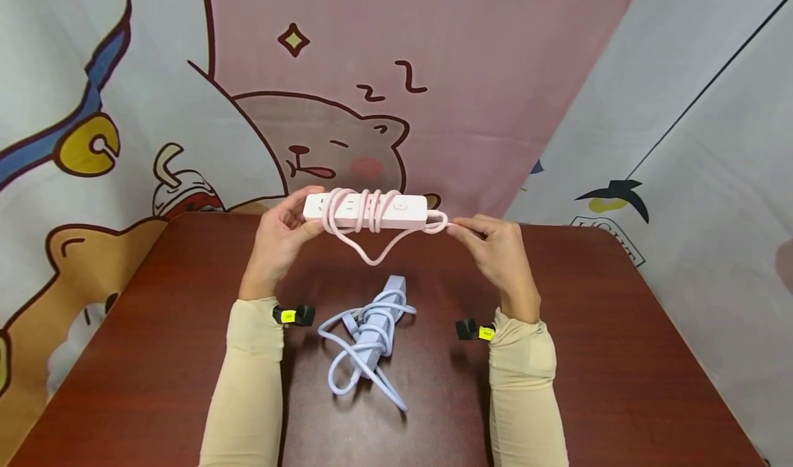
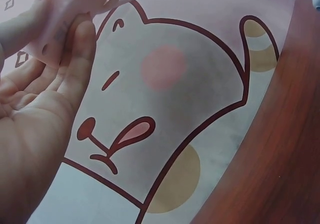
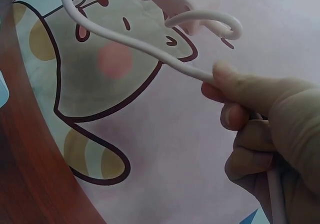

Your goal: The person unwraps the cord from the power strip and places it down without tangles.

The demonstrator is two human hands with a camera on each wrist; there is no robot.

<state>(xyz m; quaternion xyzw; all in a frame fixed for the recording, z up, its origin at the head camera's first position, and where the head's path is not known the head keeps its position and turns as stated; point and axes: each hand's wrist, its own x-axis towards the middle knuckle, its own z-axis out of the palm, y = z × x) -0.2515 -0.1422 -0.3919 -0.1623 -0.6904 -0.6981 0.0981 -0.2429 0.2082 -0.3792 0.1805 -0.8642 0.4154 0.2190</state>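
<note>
A white and pink power strip [image 1: 409, 212] is held up above the table's far part, its pink cord wound several times around it. My left hand [image 1: 281, 236] grips the strip's left end; in the left wrist view the fingers and thumb wrap that end [image 2: 52, 39]. Off the strip's right end, my right hand [image 1: 498, 253] pinches the pink cord [image 3: 145, 47] between thumb and fingers. One loop of this cord sags below the strip. On the table between my forearms lies a blue power strip [image 1: 374, 336], its blue cord wrapped loosely around it.
The dark red-brown wooden table [image 1: 601, 329] spreads out under both arms. Behind it hangs a cloth [image 1: 483, 60] printed with cartoon animals. Each wrist carries a small black camera, one on the left [image 1: 303, 315] and one on the right [image 1: 467, 329].
</note>
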